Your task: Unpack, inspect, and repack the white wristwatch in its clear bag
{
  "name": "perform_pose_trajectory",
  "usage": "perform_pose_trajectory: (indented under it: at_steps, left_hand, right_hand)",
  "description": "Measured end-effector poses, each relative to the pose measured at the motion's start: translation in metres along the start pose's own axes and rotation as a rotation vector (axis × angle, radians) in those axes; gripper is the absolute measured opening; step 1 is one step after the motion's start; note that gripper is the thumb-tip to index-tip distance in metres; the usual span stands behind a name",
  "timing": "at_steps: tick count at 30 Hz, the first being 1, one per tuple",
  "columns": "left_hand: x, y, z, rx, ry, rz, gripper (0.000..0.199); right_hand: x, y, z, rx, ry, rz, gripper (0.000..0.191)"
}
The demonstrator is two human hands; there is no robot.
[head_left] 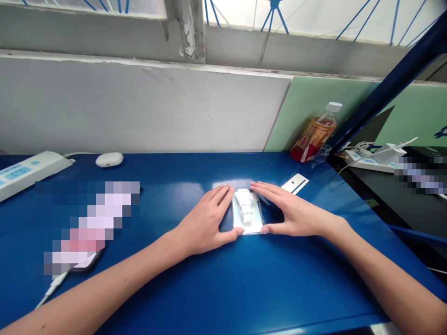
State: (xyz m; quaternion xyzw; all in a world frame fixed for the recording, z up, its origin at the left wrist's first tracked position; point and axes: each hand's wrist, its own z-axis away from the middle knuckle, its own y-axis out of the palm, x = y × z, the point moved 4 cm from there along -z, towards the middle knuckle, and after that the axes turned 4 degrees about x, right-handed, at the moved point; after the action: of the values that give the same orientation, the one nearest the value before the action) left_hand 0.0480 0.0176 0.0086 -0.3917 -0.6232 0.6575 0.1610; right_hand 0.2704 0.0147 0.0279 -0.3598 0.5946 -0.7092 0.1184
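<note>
A small clear packet [248, 224] with a pale card and a white item inside lies flat on the blue table [223, 288]. My left hand [209, 221] rests at the packet's left edge, its thumb at the lower left corner and its fingertips by the upper left. On the other side, my right hand [296, 211] touches the lower right corner with its thumb, while its fingers reach the top edge. Both hands have thumb and fingers spread apart. Behind the right hand's fingers lies a white card [295, 184] with a dark stripe, partly hidden.
A tilted drink bottle [314, 135] leans at the back right. At the left are a plugged-in phone [94, 228], blurred over, a white earbud case [109, 160] and a power strip [33, 171]. Another power strip [373, 160] sits beyond the blue post.
</note>
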Motion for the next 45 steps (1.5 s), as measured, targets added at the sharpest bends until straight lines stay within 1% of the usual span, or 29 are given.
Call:
perform_pose_trajectory:
  at_steps: [3,7,10,12,14,16,17,20,22,27,29,34,37,43,45]
  left_hand:
    - [-0.001,-0.001,0.001,-0.026,0.009,0.010,0.073]
    - [-0.001,-0.003,0.002,-0.070,0.011,0.011,0.050]
    - [0.001,-0.005,0.002,-0.108,-0.008,0.023,0.046]
    - [0.001,-0.005,0.002,-0.116,-0.023,0.023,0.043]
    - [0.002,-0.004,0.002,-0.113,-0.025,0.015,0.046]
    - [0.001,-0.004,0.002,-0.103,-0.016,0.008,0.052]
    - [0.001,-0.004,0.002,-0.094,-0.008,0.004,0.053]
    - [0.000,-0.004,0.001,-0.065,0.005,-0.011,0.049]
    - [0.000,-0.003,0.001,-0.058,0.008,-0.017,0.048]
    - [0.004,-0.001,0.001,-0.117,-0.060,-0.013,0.058]
    - [0.006,0.000,0.001,-0.117,-0.079,-0.023,0.062]
    - [0.007,-0.001,0.000,-0.118,-0.070,0.001,0.064]
    - [0.007,-0.002,0.000,-0.116,-0.079,0.020,0.068]
    - [0.011,0.001,-0.001,-0.108,-0.157,0.008,0.079]
    - [0.012,0.000,-0.001,-0.113,-0.170,0.010,0.079]
  right_hand:
    - [-0.001,-0.001,0.000,-0.029,-0.002,-0.002,0.087]
    - [-0.004,-0.005,0.000,-0.159,0.010,-0.009,0.062]
    - [-0.004,-0.009,-0.002,-0.223,0.004,-0.005,0.043]
    - [-0.003,-0.009,-0.003,-0.225,-0.007,-0.012,0.034]
    - [-0.001,-0.009,-0.003,-0.206,-0.019,-0.037,0.029]
    - [-0.001,-0.009,-0.003,-0.203,-0.025,-0.060,0.031]
    - [-0.001,-0.009,-0.002,-0.208,-0.023,-0.062,0.035]
    - [-0.003,-0.008,-0.001,-0.208,-0.008,-0.045,0.055]
    - [-0.005,-0.006,0.000,-0.180,-0.009,-0.036,0.063]
    - [-0.006,-0.006,-0.001,-0.144,-0.016,-0.006,0.062]
    - [-0.007,-0.007,-0.001,-0.145,-0.012,0.008,0.062]
    - [-0.010,-0.008,0.000,-0.157,-0.010,0.009,0.062]
    - [-0.011,-0.008,0.001,-0.152,-0.005,0.002,0.063]
    - [-0.012,-0.009,0.002,-0.136,0.018,0.020,0.068]
    - [-0.013,-0.009,0.002,-0.134,0.025,0.019,0.071]
